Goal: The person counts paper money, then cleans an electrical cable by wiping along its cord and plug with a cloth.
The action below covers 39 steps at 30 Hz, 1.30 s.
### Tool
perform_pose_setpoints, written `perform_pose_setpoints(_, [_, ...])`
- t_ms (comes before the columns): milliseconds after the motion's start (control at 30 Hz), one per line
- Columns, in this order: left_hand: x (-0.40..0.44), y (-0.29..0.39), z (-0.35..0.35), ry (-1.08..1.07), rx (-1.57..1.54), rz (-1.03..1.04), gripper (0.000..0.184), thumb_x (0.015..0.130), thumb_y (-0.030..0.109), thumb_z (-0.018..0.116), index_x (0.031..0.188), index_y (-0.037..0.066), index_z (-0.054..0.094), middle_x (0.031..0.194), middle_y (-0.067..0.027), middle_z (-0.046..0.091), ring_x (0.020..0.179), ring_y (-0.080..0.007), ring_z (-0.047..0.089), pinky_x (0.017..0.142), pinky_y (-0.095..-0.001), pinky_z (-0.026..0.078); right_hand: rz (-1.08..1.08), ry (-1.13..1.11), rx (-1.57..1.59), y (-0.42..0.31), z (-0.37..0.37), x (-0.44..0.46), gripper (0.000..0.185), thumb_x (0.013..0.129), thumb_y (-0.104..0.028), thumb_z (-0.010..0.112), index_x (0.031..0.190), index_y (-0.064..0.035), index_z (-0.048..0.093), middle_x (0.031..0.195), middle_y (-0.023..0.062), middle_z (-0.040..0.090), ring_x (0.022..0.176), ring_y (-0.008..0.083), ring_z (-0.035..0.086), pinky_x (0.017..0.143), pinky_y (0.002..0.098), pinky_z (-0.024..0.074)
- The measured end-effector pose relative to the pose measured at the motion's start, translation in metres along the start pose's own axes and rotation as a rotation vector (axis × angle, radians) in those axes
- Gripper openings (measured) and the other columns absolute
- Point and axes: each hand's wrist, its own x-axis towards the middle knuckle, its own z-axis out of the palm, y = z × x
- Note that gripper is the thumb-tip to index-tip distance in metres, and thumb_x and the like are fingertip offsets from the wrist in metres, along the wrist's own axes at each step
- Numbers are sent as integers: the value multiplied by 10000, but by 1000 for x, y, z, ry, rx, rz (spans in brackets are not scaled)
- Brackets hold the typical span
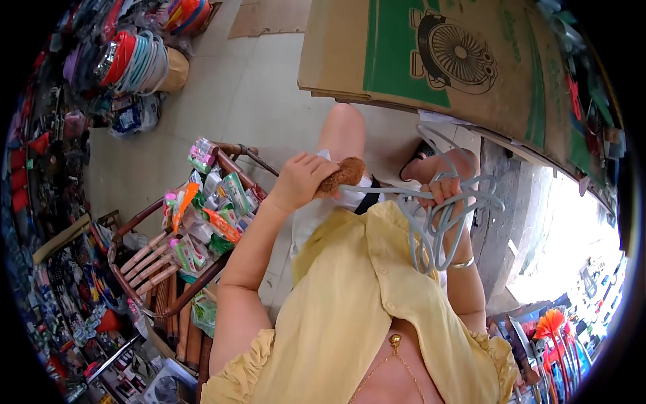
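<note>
My left hand is closed around a brown fuzzy wad, in front of my lap. A grey cord runs from the wad across to my right hand. The fingers of my right hand are curled round that cord, and its loose loops hang around the hand and wrist. Whether the cord passes through the wad or ends in it is hidden by the wad and my left fingers.
A cane chair piled with packaged goods stands at my left. Ahead on the right is a large cardboard box with a printed fan. Hose coils and a wooden post flank me. Brightly coloured artificial flowers stand at lower right.
</note>
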Motion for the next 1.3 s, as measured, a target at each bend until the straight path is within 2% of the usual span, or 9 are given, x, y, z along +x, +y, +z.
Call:
perform_pose_setpoints(167, [-20,-11,3,-55,-197,-71,424,753,325,682,1054,47,574,955,-74,621,844,-276,586,782,-373,448,38,167,22,13,-11,-4,403,893,-404,554,625,-155,387,602,-34,359,599,114,319,579,265,292])
perform_pose_setpoints(233, [-39,-13,11,254,-621,-641,391,881,333,572,1083,-1,564,999,-122,613,911,-267,579,834,-367,434,51,205,42,15,-14,-3,400,894,-400,554,624,-157,388,602,-34,357,598,113,318,579,262,292])
perform_pose_setpoints(300, [-67,-55,21,616,-542,-1000,472,953,408,424,1123,-21,526,1109,-160,565,1022,-247,533,876,-352,417,52,185,9,12,-12,-3,397,893,-403,553,622,-163,387,603,-36,350,596,113,313,580,263,292])
perform_pose_setpoints(367, [-51,-53,-15,1108,-1166,-965,619,939,527,336,1322,40,344,1317,-122,422,1209,-267,423,1013,-418,350,54,143,43,10,-21,-4,389,891,-393,555,624,-165,388,600,-36,344,595,113,311,582,263,292])
perform_pose_setpoints(600, [-80,-43,-49,1361,-1320,-926,608,935,549,273,1360,116,314,1364,-94,396,1253,-284,388,1041,-448,323,46,151,-68,18,-21,-11,336,867,-332,580,633,-172,398,600,-36,338,598,117,338,586,264,300])
perform_pose_setpoints(933, [-74,-29,-18,1157,-1168,-998,588,926,478,435,1322,53,351,1309,-105,438,1188,-241,449,996,-414,367,51,190,45,15,-10,-3,336,828,-331,632,647,-185,389,624,-59,313,630,99,325,603,248,301])
perform_pose_setpoints(1133, [-39,-30,16,478,-831,-995,391,954,270,449,1204,-29,479,1182,-105,530,1059,-191,522,885,-301,441,33,124,103,12,-13,-2,384,882,-389,585,662,-174,356,641,-52,283,647,108,305,648,261,305])
perform_pose_setpoints(1233, [-26,-38,51,320,-776,-896,408,923,297,488,1220,17,497,1230,-144,504,1122,-239,499,916,-368,414,1,173,98,8,0,-3,381,890,-388,573,672,-174,345,651,-50,282,646,111,312,658,270,318])
perform_pose_setpoints(1300, [-27,-49,74,18,-159,-692,449,876,366,531,1239,102,515,1291,-185,452,1186,-313,447,948,-453,364,-56,270,18,3,11,-3,369,883,-368,585,647,-176,375,627,-58,281,626,96,291,612,250,294])
